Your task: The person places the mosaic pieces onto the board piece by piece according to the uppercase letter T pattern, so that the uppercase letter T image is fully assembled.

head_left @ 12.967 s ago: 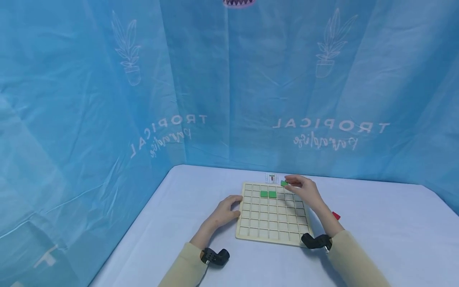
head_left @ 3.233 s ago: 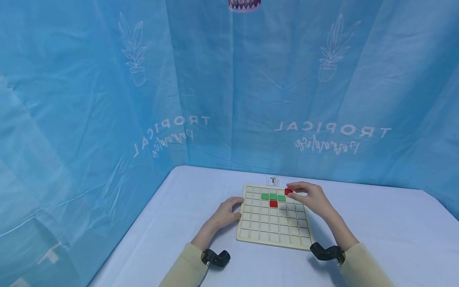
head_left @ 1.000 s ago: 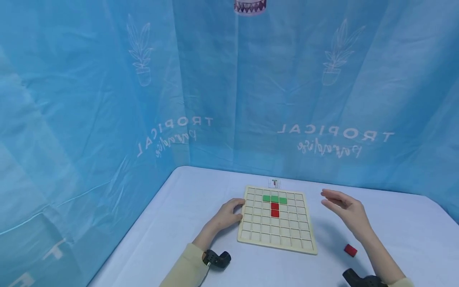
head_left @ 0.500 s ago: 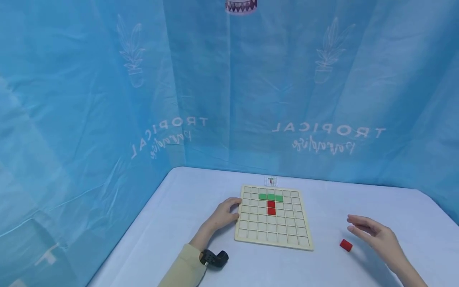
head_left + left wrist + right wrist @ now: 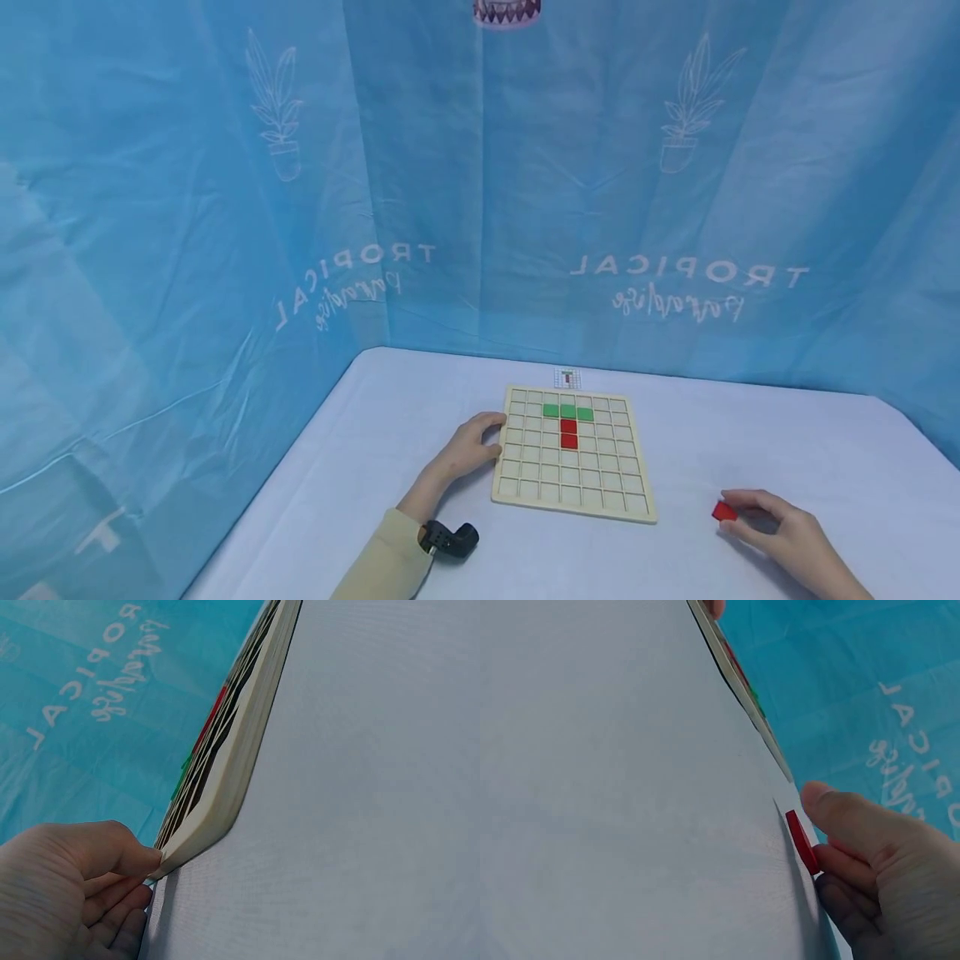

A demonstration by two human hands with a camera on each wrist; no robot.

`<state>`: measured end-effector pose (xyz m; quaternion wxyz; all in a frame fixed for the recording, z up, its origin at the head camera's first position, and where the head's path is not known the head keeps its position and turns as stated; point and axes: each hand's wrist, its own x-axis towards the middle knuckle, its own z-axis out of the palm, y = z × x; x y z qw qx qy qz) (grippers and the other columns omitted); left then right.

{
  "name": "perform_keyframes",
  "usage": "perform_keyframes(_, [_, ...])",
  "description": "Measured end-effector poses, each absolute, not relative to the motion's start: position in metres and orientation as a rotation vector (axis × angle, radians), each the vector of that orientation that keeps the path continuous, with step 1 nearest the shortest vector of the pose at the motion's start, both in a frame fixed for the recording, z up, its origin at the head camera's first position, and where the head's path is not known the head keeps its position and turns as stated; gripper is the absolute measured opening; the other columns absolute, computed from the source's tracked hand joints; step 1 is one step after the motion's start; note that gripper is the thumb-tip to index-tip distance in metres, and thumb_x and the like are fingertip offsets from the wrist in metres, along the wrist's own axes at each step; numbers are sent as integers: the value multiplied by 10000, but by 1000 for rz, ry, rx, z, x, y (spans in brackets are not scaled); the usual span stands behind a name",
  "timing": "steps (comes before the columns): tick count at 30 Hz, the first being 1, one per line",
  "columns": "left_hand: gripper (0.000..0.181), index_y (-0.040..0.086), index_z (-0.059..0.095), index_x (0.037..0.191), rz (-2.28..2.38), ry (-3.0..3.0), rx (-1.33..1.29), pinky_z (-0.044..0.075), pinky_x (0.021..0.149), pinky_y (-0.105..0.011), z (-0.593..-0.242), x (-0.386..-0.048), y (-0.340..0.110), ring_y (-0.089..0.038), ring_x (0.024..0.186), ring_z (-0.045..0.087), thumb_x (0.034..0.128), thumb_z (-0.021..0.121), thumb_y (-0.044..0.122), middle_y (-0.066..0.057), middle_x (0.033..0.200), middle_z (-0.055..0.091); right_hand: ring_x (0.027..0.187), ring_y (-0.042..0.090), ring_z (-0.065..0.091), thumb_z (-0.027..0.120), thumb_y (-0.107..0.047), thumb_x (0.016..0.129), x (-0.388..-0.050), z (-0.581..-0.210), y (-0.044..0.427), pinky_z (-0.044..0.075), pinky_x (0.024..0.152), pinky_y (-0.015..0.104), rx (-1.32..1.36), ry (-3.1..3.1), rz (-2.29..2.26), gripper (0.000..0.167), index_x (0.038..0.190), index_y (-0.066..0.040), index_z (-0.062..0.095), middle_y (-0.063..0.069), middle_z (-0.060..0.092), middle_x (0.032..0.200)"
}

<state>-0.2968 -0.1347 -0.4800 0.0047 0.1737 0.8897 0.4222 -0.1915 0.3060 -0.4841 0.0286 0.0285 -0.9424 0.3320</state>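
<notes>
A pale wooden grid board (image 5: 573, 498) lies on the table, with a row of three green tiles (image 5: 567, 412) and two red tiles (image 5: 569, 434) below the middle one. My left hand (image 5: 467, 448) touches the board's left edge with thumb and fingertips; in the left wrist view the thumb of that hand (image 5: 90, 889) rests against the edge near a corner. Right of the board, my right hand (image 5: 783, 533) has thumb and fingers around a loose red tile (image 5: 724, 511) and appears to pinch it. In the right wrist view this red tile (image 5: 801, 842) is tilted beside the fingers.
A small printed grid card (image 5: 567, 379) with a T pattern lies behind the board. The table has a white cloth (image 5: 420, 379). Blue curtains (image 5: 480, 208) stand behind and to the left. A black wrist camera (image 5: 450, 540) is on my left wrist.
One green tile and two red tiles have joined the two green ones on the board. My right hand has moved right and down to the loose red tile. My left hand stays at the board's edge.
</notes>
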Motion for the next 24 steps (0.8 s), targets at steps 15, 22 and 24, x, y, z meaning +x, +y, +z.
perform_keyframes(15, [503,-7,499,1327,1347,2765,527,318,1090,-441,-479,-295,-136,-301,1311,380,837,607,22,-145,1375,466,1010,309,609,737,-308,814,-192,-481,302,538,815,453,147,-2870,967,451,1163,-38,644,100,662,1090])
perform_keyframes(22, [500,4,506,1324,1337,2781,521,312,1092,-448,-481,-297,-134,-300,1311,380,836,612,27,-135,1376,468,899,-24,600,735,-278,824,-199,-451,310,489,704,85,241,-2640,997,383,1151,-94,660,56,675,1065])
perform_keyframes(24, [500,3,506,1325,1336,2782,524,311,1092,-448,-479,-297,-133,-299,1312,379,837,613,28,-135,1377,468,895,-94,568,730,-251,833,-205,-443,311,463,690,46,275,-2593,1017,374,1162,-89,653,52,675,1058])
